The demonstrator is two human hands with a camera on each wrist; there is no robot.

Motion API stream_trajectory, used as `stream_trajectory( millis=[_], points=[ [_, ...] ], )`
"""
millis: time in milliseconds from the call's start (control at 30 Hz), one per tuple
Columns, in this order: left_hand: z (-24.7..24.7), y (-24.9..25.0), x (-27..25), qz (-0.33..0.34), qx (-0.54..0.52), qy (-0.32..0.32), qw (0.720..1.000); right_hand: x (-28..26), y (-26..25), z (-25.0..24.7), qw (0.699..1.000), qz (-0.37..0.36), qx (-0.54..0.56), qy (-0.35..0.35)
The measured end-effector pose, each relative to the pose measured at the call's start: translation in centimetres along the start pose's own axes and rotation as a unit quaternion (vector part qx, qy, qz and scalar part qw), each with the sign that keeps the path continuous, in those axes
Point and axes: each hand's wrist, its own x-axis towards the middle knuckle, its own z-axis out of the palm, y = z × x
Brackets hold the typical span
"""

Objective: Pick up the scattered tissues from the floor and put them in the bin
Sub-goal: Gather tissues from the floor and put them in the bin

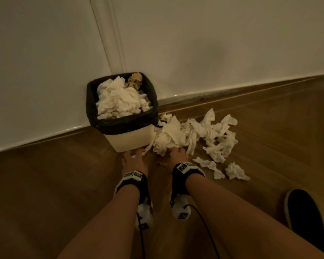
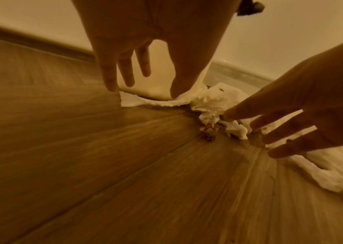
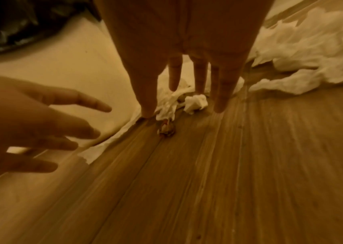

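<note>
left hand [image 1: 134, 160] grip wide | right hand [image 1: 176, 156] grip wide, at tissues [image 1: 209, 135] | bin [image 1: 131, 139] beside

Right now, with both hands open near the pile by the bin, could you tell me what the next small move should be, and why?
Probably close both hands around the tissue clump beside the bin. The left hand and right hand are open, fingers spread just short of it, holding nothing, and it is the nearest pile.

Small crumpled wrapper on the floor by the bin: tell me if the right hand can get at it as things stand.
Probably yes. The right hand hangs open just behind the small crumpled wrapper, fingers spread; only loose tissues lie beside it, and the left hand stays clear.
</note>
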Motion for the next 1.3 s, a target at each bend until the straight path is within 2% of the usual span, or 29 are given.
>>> stream_trajectory(
  millis=[133,233,400,467,600,733,867,967,1067,1167,1300],
  points=[
    [1.3,-0.2,2.1,-0.004,0.009,-0.002,1.0,2.2,0.0,1.5,0.996,0.065,0.055,0.021],
    [2.3,-0.9,2.7,0.037,0.058,-0.004,0.998,3.1,0.2,2.3,0.996,0.077,0.038,0.025],
    [2.8,-1.4,2.6,0.033,0.07,0.001,0.997,4.2,0.1,2.9,0.999,0.025,0.024,0.008],
    [2.5,-1.2,2.9,0.025,0.07,0.012,0.997,4.1,0.0,3.0,0.998,0.013,0.058,0.018],
    [2.1,-1.0,3.3,0.019,0.052,0.034,0.998,3.5,0.1,3.1,0.997,-0.039,0.054,0.036],
    [2.1,-0.7,3.5,0.022,0.086,-0.009,0.996,3.1,0.1,2.9,0.996,-0.055,0.056,0.04],
    [2.3,-0.1,3.7,-0.015,0.099,-0.029,0.995,3.2,0.0,2.1,0.998,-0.04,0.032,-0.027],
    [2.3,0.1,4.6,-0.032,0.092,-0.035,0.995,2.7,0.1,2.1,0.994,-0.037,0.1,-0.014],
    [1.6,0.4,5.1,-0.071,-0.003,-0.047,0.996,2.0,0.4,1.6,0.977,-0.026,0.21,0.018],
    [0.9,0.9,4.9,-0.058,-0.064,-0.05,0.995,1.1,1.0,0.1,0.949,-0.023,0.311,0.034],
    [-0.2,2.5,3.7,-0.034,-0.176,0.002,0.984,-0.1,1.8,-2.6,0.907,-0.037,0.418,0.044]
  ],
)
